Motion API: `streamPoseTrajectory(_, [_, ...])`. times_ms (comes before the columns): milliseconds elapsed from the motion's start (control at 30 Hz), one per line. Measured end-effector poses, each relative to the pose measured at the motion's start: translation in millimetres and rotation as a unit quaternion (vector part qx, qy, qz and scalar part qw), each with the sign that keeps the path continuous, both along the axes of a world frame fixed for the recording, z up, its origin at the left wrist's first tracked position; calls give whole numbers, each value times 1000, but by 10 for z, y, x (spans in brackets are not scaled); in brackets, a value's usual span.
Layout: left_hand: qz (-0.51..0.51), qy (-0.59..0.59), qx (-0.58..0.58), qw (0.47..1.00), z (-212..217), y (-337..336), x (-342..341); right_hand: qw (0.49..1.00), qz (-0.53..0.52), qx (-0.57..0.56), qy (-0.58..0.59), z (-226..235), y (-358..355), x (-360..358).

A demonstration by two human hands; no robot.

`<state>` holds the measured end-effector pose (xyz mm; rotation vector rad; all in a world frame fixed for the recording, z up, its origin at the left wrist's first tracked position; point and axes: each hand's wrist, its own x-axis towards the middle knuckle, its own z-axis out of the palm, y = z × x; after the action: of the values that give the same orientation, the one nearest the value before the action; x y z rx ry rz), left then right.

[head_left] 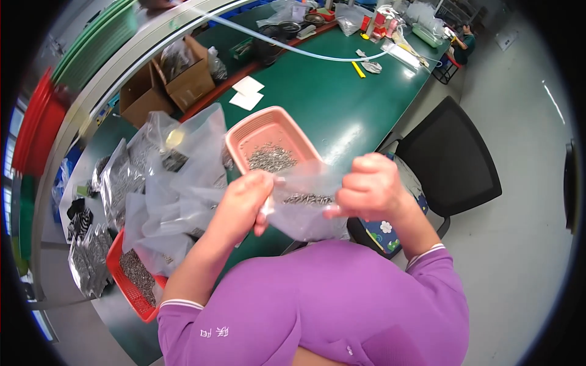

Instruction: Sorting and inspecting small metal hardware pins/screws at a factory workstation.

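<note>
Between my two hands a clear plastic bag is stretched, with a row of small dark metal pieces lying inside it. My left hand is closed on the bag's left side. On the other side my right hand grips it in a curled fist. Just beyond the bag stands a pink plastic basket, partly hidden by the bag and my hands. Small silvery metal parts lie in its bottom; their exact kind is too small to tell.
Several plastic bags crowd the left of the green table. A red basket of small metal parts is at lower left. Cardboard boxes stand behind; white papers lie nearby. A black chair is right; a person sits far off.
</note>
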<state>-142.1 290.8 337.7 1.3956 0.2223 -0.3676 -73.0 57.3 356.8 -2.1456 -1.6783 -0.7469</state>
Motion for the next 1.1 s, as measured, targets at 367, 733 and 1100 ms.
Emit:
streamPoseTrajectory(367, [46, -185, 267, 945, -631, -1133, 1935, 996, -64, -57, -12, -516, -1072, 1241])
streamPoseTrajectory(733, [31, -356, 555, 751, -1062, -1389, 2475, 919, -273, -55, 279, -1156, -1079, 2029])
streamPoseTrajectory(1100, [-175, -439, 534, 701, -917, -1212, 1896, 920, -260, 7, 292, -1225, -885, 2144])
